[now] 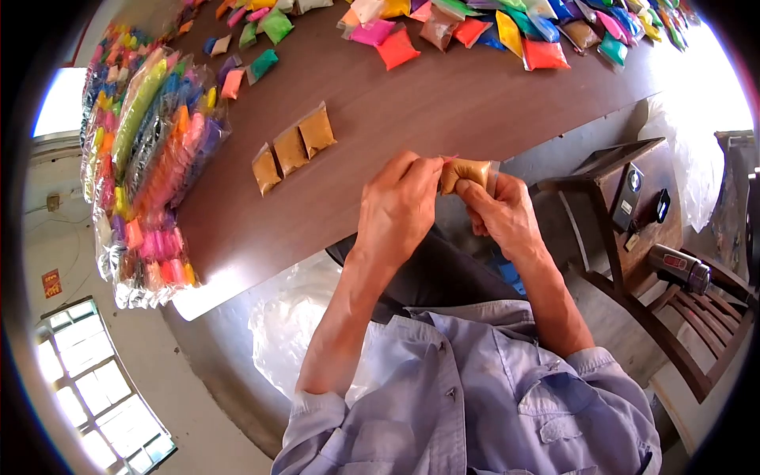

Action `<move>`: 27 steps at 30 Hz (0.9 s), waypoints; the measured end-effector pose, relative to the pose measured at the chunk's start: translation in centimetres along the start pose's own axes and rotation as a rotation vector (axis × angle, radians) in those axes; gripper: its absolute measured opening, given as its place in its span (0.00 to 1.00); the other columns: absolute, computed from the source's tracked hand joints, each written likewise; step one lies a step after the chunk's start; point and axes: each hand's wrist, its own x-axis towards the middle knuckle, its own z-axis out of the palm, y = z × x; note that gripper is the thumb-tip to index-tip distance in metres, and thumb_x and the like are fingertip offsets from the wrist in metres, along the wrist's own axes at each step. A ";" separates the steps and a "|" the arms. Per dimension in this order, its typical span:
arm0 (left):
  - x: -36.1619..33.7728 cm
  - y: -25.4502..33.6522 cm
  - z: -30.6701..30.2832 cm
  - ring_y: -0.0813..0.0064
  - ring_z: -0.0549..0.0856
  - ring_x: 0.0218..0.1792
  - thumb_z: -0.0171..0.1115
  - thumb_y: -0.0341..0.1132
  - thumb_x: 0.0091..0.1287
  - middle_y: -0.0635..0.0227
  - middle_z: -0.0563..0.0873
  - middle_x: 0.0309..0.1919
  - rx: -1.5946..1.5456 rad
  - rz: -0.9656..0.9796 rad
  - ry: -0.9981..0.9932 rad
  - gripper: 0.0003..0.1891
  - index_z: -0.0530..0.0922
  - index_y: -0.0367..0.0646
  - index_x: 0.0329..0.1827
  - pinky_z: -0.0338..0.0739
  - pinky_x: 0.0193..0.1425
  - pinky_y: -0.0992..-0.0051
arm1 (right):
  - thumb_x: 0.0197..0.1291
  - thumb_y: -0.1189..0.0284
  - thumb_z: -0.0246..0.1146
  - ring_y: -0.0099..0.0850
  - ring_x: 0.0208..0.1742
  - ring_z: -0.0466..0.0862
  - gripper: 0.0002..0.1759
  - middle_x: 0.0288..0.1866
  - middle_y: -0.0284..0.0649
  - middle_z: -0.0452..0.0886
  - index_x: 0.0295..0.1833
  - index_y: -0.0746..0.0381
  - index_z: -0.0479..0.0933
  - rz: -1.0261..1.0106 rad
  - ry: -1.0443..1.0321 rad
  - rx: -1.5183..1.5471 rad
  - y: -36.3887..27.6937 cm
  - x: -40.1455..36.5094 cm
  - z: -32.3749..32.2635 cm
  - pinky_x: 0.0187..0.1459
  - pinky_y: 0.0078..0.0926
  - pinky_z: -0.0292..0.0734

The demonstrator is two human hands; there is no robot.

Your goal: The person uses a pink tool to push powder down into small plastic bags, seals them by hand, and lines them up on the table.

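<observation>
A small clear packet of brown material [470, 172] is held between my two hands, just off the table's near edge. My left hand [402, 194] pinches the packet's left end with closed fingers. On its right side my right hand [503, 210] grips it, the thumb pressed on its front. Three similar brown packets lie in a slanting row on the table to the left: a near one [267, 169], a middle one [290, 149] and a far one [317, 131]. What lies under my left fingertips is hidden.
The brown table [380, 103] carries many colourful packets [546, 55] along its far side. Large clear bags of bright packets [158, 150] pile up at its left end. On my right stands a wooden chair [697, 317] beside a small stool [645, 190] with dark devices on it.
</observation>
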 end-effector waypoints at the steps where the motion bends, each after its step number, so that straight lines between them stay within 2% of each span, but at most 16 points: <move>1: -0.4 0.2 -0.2 0.52 0.90 0.37 0.70 0.22 0.70 0.58 0.88 0.41 -0.012 0.001 0.014 0.06 0.88 0.39 0.47 0.85 0.39 0.60 | 0.76 0.66 0.68 0.16 0.20 0.73 0.14 0.23 0.28 0.77 0.41 0.66 0.86 0.012 0.015 -0.019 0.0 0.0 0.0 0.22 0.22 0.70; 2: -0.7 0.3 -0.4 0.52 0.90 0.37 0.70 0.22 0.70 0.58 0.88 0.41 -0.010 -0.001 0.017 0.06 0.88 0.39 0.47 0.85 0.39 0.60 | 0.76 0.66 0.68 0.16 0.20 0.73 0.14 0.23 0.28 0.77 0.41 0.66 0.86 0.012 0.011 -0.020 0.1 0.1 0.0 0.22 0.22 0.70; 4: -1.1 0.5 -0.6 0.58 0.90 0.43 0.70 0.20 0.66 0.61 0.85 0.42 0.048 0.140 -0.037 0.10 0.86 0.39 0.49 0.87 0.43 0.61 | 0.76 0.66 0.68 0.16 0.20 0.73 0.14 0.23 0.28 0.77 0.42 0.66 0.86 -0.001 -0.012 0.009 0.4 0.3 -0.2 0.22 0.22 0.69; 7: -0.7 -0.1 -0.1 0.58 0.90 0.43 0.71 0.20 0.66 0.61 0.85 0.42 0.160 0.087 -0.086 0.12 0.87 0.39 0.51 0.87 0.42 0.61 | 0.76 0.65 0.68 0.16 0.20 0.73 0.14 0.22 0.27 0.76 0.42 0.66 0.86 0.006 0.011 -0.004 0.0 0.2 0.1 0.22 0.22 0.69; 11: 0.4 -0.8 0.3 0.57 0.90 0.41 0.72 0.20 0.66 0.61 0.85 0.41 0.181 0.051 -0.036 0.12 0.87 0.39 0.50 0.86 0.42 0.60 | 0.76 0.65 0.68 0.16 0.20 0.74 0.14 0.22 0.27 0.77 0.43 0.66 0.86 -0.025 -0.011 0.000 0.2 0.0 -0.1 0.22 0.22 0.69; 13: 0.5 0.4 -0.3 0.57 0.91 0.38 0.72 0.21 0.70 0.58 0.89 0.39 -0.008 -0.007 0.002 0.06 0.88 0.38 0.47 0.86 0.41 0.62 | 0.75 0.66 0.68 0.16 0.20 0.74 0.13 0.23 0.28 0.77 0.43 0.66 0.86 -0.042 -0.032 0.012 0.5 -0.3 -0.2 0.22 0.22 0.69; 16: 0.7 0.8 -0.1 0.57 0.91 0.37 0.72 0.23 0.71 0.59 0.90 0.39 -0.091 0.074 0.083 0.04 0.88 0.37 0.46 0.85 0.41 0.62 | 0.72 0.67 0.67 0.16 0.21 0.75 0.12 0.24 0.28 0.78 0.44 0.67 0.87 -0.031 -0.039 -0.086 0.5 -0.1 -0.5 0.23 0.23 0.71; 20: 0.2 -0.3 0.6 0.60 0.90 0.34 0.73 0.24 0.71 0.60 0.91 0.39 -0.163 0.019 0.049 0.04 0.88 0.37 0.46 0.83 0.39 0.65 | 0.70 0.68 0.67 0.17 0.23 0.77 0.12 0.24 0.28 0.79 0.45 0.68 0.86 -0.009 -0.006 -0.192 -1.1 -0.5 -0.2 0.26 0.23 0.73; 22: -0.3 -0.3 0.5 0.64 0.88 0.32 0.73 0.24 0.72 0.60 0.90 0.36 -0.220 -0.098 0.027 0.04 0.88 0.37 0.46 0.82 0.37 0.68 | 0.73 0.66 0.68 0.17 0.29 0.81 0.14 0.29 0.29 0.82 0.47 0.68 0.86 -0.030 0.003 -0.145 -0.3 -0.5 -0.6 0.31 0.21 0.76; 23: -0.5 -0.3 0.5 0.64 0.88 0.32 0.73 0.24 0.72 0.60 0.90 0.36 -0.218 -0.101 0.027 0.04 0.88 0.37 0.46 0.82 0.37 0.68 | 0.73 0.66 0.68 0.17 0.29 0.81 0.14 0.29 0.29 0.82 0.47 0.68 0.86 -0.028 0.000 -0.145 0.0 -0.5 -0.5 0.31 0.21 0.76; 25: -0.8 -0.1 0.6 0.67 0.87 0.31 0.72 0.24 0.73 0.61 0.89 0.34 -0.228 -0.120 0.060 0.03 0.88 0.37 0.46 0.81 0.36 0.69 | 0.75 0.66 0.70 0.17 0.35 0.83 0.13 0.36 0.31 0.86 0.51 0.67 0.85 -0.159 0.030 0.062 0.8 -0.6 -0.1 0.36 0.17 0.78; 27: -1.3 0.0 0.8 0.67 0.87 0.30 0.73 0.24 0.72 0.61 0.89 0.34 -0.201 -0.122 0.066 0.03 0.88 0.37 0.45 0.80 0.35 0.69 | 0.76 0.67 0.70 0.16 0.39 0.83 0.14 0.40 0.32 0.87 0.54 0.67 0.84 -0.182 0.052 0.068 1.6 -1.3 0.6 0.38 0.16 0.78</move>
